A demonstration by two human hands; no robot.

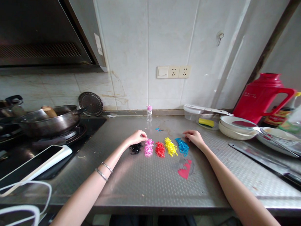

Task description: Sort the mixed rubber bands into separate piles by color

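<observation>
Small, thin bands that look like rubber bands lie in a row of piles: black (135,148), pink (148,148), red (160,149), yellow (171,147) and blue (182,146). Over the gap between the black and pink piles is my left hand (138,137), thumb and fingers closed together at the pink pile's edge. Whatever it pinches, if anything, is too small to make out. My right hand (194,137) rests beside the blue pile, fingers loosely bent and apart, holding nothing visible. Behind the piles stands a small clear bottle with a pink cap (149,113).
Left are a stove with a pan (50,121) and a phone (27,169) with a white cable. Right stand a red thermos (259,97), bowls (235,132), a yellow sponge (206,123) and a long knife (259,161). A red patch (185,170) marks the steel counter (138,185).
</observation>
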